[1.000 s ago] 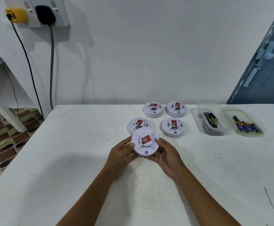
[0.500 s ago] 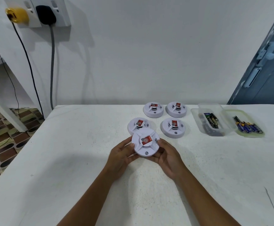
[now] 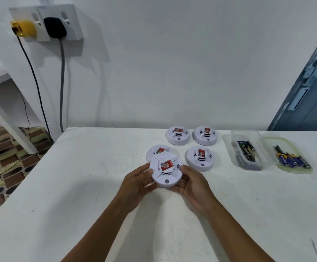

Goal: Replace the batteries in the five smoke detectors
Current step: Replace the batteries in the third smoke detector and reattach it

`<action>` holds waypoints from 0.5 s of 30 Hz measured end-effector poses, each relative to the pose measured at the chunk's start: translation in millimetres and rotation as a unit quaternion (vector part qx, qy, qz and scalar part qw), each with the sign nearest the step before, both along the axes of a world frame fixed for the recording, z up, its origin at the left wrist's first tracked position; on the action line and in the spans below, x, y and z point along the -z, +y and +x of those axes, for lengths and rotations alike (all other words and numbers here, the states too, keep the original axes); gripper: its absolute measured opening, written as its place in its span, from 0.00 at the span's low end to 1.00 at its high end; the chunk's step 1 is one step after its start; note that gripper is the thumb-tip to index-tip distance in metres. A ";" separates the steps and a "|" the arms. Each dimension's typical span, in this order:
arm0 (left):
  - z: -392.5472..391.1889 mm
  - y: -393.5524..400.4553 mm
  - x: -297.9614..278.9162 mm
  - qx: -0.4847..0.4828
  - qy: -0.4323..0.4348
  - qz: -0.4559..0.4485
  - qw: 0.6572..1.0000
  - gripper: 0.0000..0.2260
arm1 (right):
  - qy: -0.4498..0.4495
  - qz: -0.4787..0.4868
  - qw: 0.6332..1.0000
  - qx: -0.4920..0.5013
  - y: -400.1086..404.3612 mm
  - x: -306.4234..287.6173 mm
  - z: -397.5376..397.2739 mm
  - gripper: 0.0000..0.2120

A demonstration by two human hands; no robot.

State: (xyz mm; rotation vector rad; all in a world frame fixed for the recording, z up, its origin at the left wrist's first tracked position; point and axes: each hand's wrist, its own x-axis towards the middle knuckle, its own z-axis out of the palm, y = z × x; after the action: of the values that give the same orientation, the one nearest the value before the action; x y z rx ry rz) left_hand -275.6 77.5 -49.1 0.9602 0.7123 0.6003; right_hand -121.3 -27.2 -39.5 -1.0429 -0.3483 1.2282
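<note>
You hold one white smoke detector (image 3: pixel 166 170) in both hands, lifted just above the white bench (image 3: pixel 89 186) with its face tilted toward you. Your left hand (image 3: pixel 137 183) comes in from the lower left, forearm angled up and to the right, palm turned inward; its thumb lies along the detector's left edge and the fingers curl underneath, so the hand is closed around that side. Your right hand (image 3: pixel 193 187) mirrors it from the lower right, thumb pressed against the right rim and fingers cupped below the body. Both wrists are slightly bent and the two forearms meet in a V toward the detector.

The held detector shows a red label at its centre, raised ribs, and a small round button near its lower edge. Its cover looks closed.

Four more detectors lie face up on the bench beyond your hands. The nearest left one (image 3: pixel 158 151) is partly hidden behind the held unit. Another (image 3: pixel 200 157) sits just right of it, and two more (image 3: pixel 178 134) (image 3: pixel 205 135) lie side by side further back near the wall.

To the right stands a clear plastic box (image 3: pixel 229 142) holding dark batteries (image 3: pixel 245 151). Just beside it on the right lies its lid (image 3: pixel 295 148), carrying blue batteries (image 3: pixel 291 160).
</note>
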 end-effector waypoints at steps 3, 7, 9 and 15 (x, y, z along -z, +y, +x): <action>12.4 16.5 -24.6 -0.018 0.000 0.016 1.000 0.17 | -0.164 -0.029 0.986 0.016 19.2 -25.0 17.2 0.09; 28.4 45.3 -56.0 -0.052 0.019 0.044 0.997 0.13 | -0.477 0.010 0.878 -0.036 50.2 -60.4 42.0 0.33; 33.0 56.9 -66.6 -0.058 0.035 0.066 0.996 0.13 | -0.603 0.013 0.790 -0.109 69.6 -82.6 49.9 0.40; 38.8 97.9 -72.2 -0.062 0.073 0.082 0.992 0.12 | -0.773 -0.042 0.586 -0.239 141.6 -108.9 54.1 0.45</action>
State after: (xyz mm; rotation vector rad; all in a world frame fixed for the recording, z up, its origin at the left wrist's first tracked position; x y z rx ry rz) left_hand -236.7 175.4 23.1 1.1271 0.8666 0.7113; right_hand -67.2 114.3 69.4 -1.9954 -2.0472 0.3795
